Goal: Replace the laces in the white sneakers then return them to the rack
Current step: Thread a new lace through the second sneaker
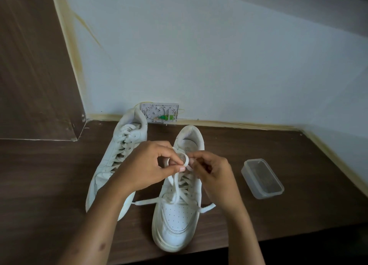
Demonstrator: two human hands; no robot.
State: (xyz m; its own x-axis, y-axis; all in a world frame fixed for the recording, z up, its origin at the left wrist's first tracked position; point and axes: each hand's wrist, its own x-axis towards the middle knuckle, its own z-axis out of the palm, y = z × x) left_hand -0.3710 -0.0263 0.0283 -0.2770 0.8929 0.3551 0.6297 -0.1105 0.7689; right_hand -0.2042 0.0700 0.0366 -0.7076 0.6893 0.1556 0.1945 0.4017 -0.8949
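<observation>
While both hands (175, 169) pinch its lace (184, 161), the right sneaker (177, 215) sits laced.

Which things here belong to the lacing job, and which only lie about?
Job: right sneaker; its white lace, pinched by left hand and right hand; left sneaker.
Lying about: clear plastic container; white wall box.

Both hands (143, 165) (213, 175) close together, fingers (180, 168) pinched.
</observation>
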